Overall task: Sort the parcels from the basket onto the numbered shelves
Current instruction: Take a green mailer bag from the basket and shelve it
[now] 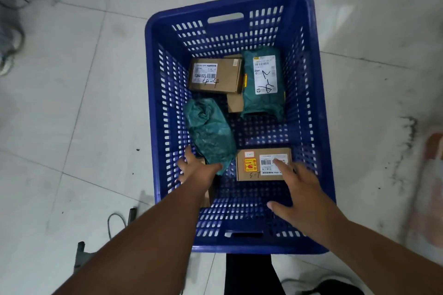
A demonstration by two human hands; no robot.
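Reaching into the blue basket (321,127), I see my right hand (303,189), fingers spread, touching the labelled cardboard box (254,167) lying crosswise at lower centre, while my left hand (194,170) grips the crumpled green bag (208,132).

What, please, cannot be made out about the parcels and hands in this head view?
- Crumpled green plastic bag parcel: no label shows, so its shelf number is unknown.
- Small brown cardboard box: mostly hidden under the labelled brown cardboard box and green labelled mailer.
- Left hand: whether it grips anything is unclear; its fingertips are hidden.
- Near brown cardboard box: right hand covers part of its label.
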